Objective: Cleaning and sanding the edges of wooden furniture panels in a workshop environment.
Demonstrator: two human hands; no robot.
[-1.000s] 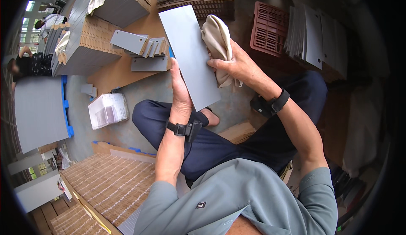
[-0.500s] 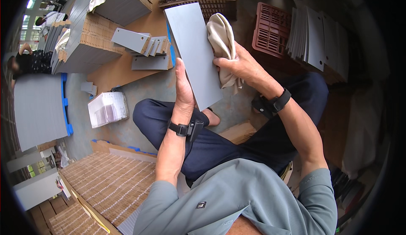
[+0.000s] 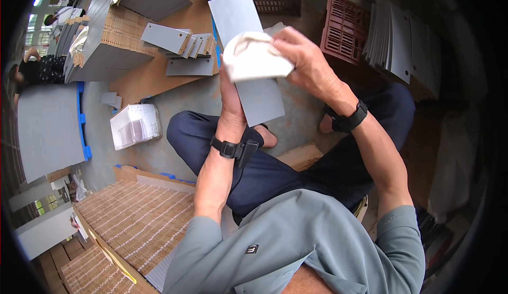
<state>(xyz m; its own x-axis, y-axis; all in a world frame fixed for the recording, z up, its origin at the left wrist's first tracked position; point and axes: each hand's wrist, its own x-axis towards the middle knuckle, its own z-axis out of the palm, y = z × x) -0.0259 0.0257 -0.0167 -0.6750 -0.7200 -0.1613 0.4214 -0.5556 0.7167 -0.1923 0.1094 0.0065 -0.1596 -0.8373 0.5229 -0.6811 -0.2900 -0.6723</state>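
A grey rectangular panel (image 3: 260,102) is held up in front of me, its long side running away from my lap. My left hand (image 3: 231,101) grips its left edge; the fingers are hidden behind the panel and partly under the cloth. A cream cloth (image 3: 257,56) lies across the middle of the panel's face, slightly blurred. Bunched in my right hand (image 3: 304,56), the cloth spreads leftward over the panel to its left edge. Both wrists wear black straps.
Small grey panels (image 3: 166,38) lie on a brown board ahead left, beside tall panel stacks (image 3: 114,56). A reddish-brown crate (image 3: 346,29) and upright panels (image 3: 394,45) stand right. A white wrapped box (image 3: 136,127) rests on the floor. Other people are at the far left.
My right hand has moved left and the cloth has gone from the panel's right edge to across its face. My left hand keeps its hold.
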